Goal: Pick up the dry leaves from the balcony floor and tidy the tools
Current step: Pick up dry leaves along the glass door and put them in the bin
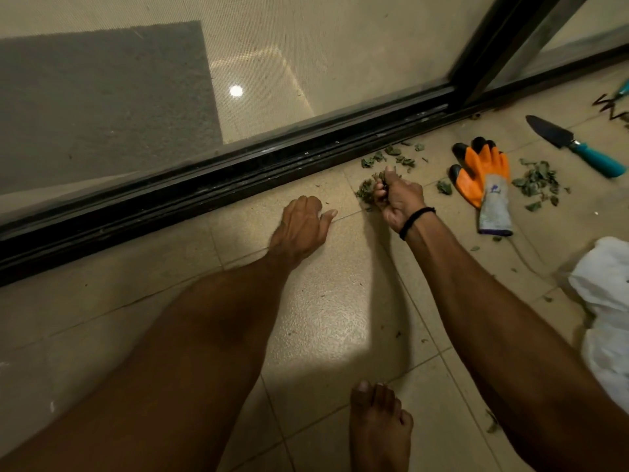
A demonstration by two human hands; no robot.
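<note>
Greenish leaves (367, 193), seemingly crumpled, gripped in the right hand (401, 200).

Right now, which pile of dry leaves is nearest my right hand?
The clump your right hand grips, left of the orange glove. Another scatter lies by the door track; a third pile sits right of the glove.

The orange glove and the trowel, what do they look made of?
The glove: grey knit cuff, likely fabric; orange body and black tips look like a matte rubbery coating. The trowel: dark dull blade, probably metal; smooth teal handle, plastic or painted, cannot tell which.
</note>
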